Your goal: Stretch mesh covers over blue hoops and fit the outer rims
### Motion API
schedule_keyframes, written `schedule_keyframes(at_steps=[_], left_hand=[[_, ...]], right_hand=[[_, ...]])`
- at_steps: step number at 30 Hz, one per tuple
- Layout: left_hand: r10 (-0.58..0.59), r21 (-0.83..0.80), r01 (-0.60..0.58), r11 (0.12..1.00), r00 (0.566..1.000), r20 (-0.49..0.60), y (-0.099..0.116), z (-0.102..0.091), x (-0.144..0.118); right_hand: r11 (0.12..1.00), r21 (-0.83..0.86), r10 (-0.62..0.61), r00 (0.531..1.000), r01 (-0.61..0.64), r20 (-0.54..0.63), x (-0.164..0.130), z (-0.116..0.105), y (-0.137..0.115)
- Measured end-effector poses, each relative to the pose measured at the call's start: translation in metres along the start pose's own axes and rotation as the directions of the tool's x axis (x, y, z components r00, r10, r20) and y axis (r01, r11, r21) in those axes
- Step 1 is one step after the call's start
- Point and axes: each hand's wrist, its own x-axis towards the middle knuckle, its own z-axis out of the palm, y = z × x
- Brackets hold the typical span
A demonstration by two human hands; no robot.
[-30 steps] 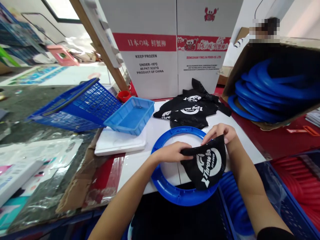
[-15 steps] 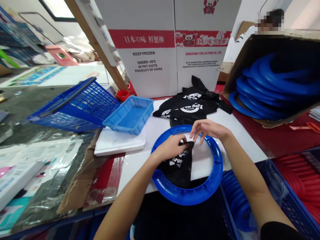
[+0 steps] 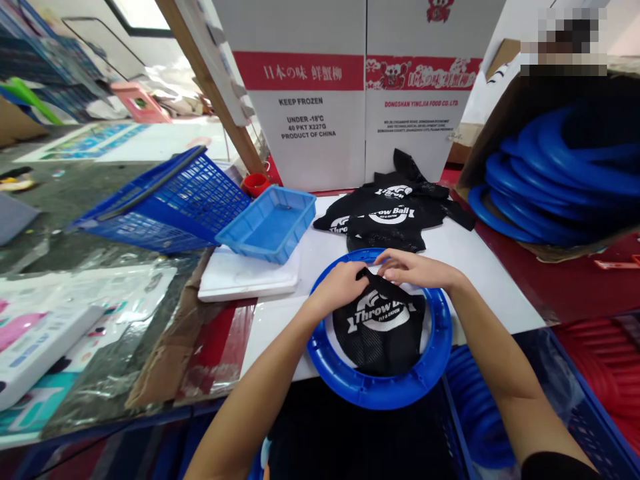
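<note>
A blue plastic ring (image 3: 383, 392) lies at the front edge of the white board. Inside it is a black mesh cloth (image 3: 383, 343) printed "Throw Ball", spread over much of the opening. My left hand (image 3: 343, 288) pinches the cloth's upper left edge, over the ring's left rim. At the upper edge, my right hand (image 3: 413, 270) has its thumb and fingers closed on the cloth, close to the left hand's fingertips. Beyond the ring, more black printed cloths (image 3: 390, 210) lie in a loose pile.
A light blue tray (image 3: 270, 227) and a blue basket (image 3: 170, 200) stand to the left. At right, a carton (image 3: 480, 140) holds stacked blue rings (image 3: 555, 180); red rings (image 3: 600, 360) fill a crate below. A large white box (image 3: 320, 160) stands behind. A person is at the back right.
The cloth has been spread rightward across the ring's opening, so its print now shows. My right hand has come down from open fingers to grip its upper edge. The view has shifted slightly.
</note>
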Motion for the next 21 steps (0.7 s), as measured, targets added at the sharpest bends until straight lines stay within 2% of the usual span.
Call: schedule_keyframes(at_steps=[2,6,8,10,12,14,15,16,17,18,19,21], left_hand=[[-0.011,-0.018,0.011,1.000,1.000,0.006,-0.002,0.004,0.004],[0.066,-0.300,-0.022,0.954,0.988,0.138,0.002,-0.003,0.000],[0.137,-0.443,-0.001,0.896,0.952,0.274,0.004,-0.015,-0.008],[0.237,-0.580,0.056,0.813,0.877,0.417,0.007,-0.029,-0.019],[0.331,-0.687,0.135,0.714,0.800,0.501,0.011,-0.039,-0.030],[0.388,-0.740,0.207,0.640,0.744,0.544,0.016,-0.044,-0.038],[0.402,-0.743,0.226,0.630,0.724,0.560,0.018,-0.044,-0.040],[0.409,-0.731,0.220,0.646,0.710,0.574,0.020,-0.044,-0.039],[0.403,-0.707,0.183,0.684,0.713,0.574,0.020,-0.042,-0.036],[0.382,-0.663,0.116,0.739,0.739,0.554,0.018,-0.040,-0.032],[0.344,-0.595,0.032,0.803,0.791,0.506,0.015,-0.037,-0.026],[0.224,-0.373,-0.088,0.924,0.914,0.337,0.004,-0.028,-0.014]], right_hand=[[0.992,-0.114,-0.053,0.998,0.051,-0.017,0.006,0.006,0.003],[0.931,-0.336,-0.156,0.988,0.143,-0.012,0.009,0.014,0.000],[0.922,-0.333,-0.195,0.980,0.199,0.046,0.005,0.010,-0.003],[0.947,-0.194,-0.224,0.958,0.257,0.179,-0.002,0.003,-0.007],[0.958,0.045,-0.280,0.884,0.284,0.373,-0.011,-0.004,-0.010],[0.937,0.241,-0.348,0.751,0.254,0.561,-0.017,-0.007,-0.012],[0.932,0.283,-0.359,0.692,0.227,0.626,-0.019,-0.008,-0.013],[0.937,0.290,-0.344,0.663,0.194,0.665,-0.021,-0.007,-0.013],[0.950,0.271,-0.303,0.670,0.155,0.677,-0.021,-0.007,-0.013],[0.967,0.229,-0.239,0.713,0.112,0.660,-0.021,-0.006,-0.013],[0.984,0.165,-0.157,0.784,0.071,0.600,-0.020,-0.006,-0.012],[1.000,-0.019,0.022,0.925,-0.017,0.380,-0.016,-0.006,-0.009]])
